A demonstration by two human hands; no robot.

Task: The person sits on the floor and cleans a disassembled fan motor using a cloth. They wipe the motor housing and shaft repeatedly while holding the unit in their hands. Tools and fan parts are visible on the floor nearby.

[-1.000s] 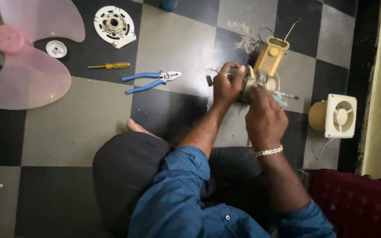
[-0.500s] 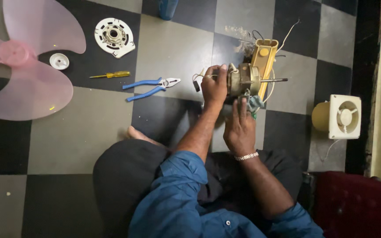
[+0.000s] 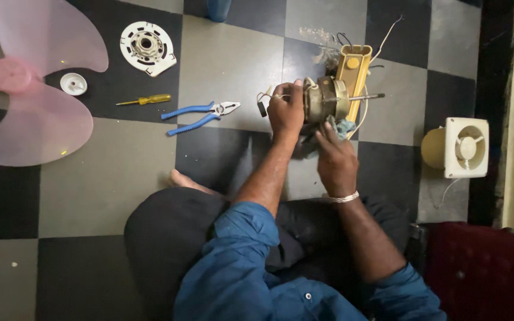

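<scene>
Brass-toned metal marks the fan motor [image 3: 323, 100], which sits on the checkered floor [image 3: 114, 178] just ahead of the person's knees, joined to a yellow plastic housing [image 3: 352, 74] with its bare shaft [image 3: 369, 96] sticking out toward 3 o'clock. The left hand [image 3: 285, 110] is clenched around the motor's rear end at 9 o'clock, among loose wires [image 3: 267, 97], while the right hand [image 3: 335, 159] presses a bluish cloth [image 3: 344, 128] up against it from 6 o'clock, fingers curled on the cloth. The risks I judge likeliest: the thin wires could snag under the gripping fingers and tear, the cloth could catch on the shaft, and the motor could roll out of a one-sided hold onto hard tile. Room is tight at 3 o'clock, where a white exhaust fan [image 3: 462, 147] stands near a dark wall edge, and at 5 o'clock a red cushion [image 3: 483, 267] crowds the elbow. The open side lies toward 9 and 10 o'clock, beyond blue-handled pliers [image 3: 200, 114], a yellow screwdriver [image 3: 147, 100], a white round cover [image 3: 147, 46], a small white cap [image 3: 73, 84] and the pink fan blade [image 3: 25, 89].
</scene>
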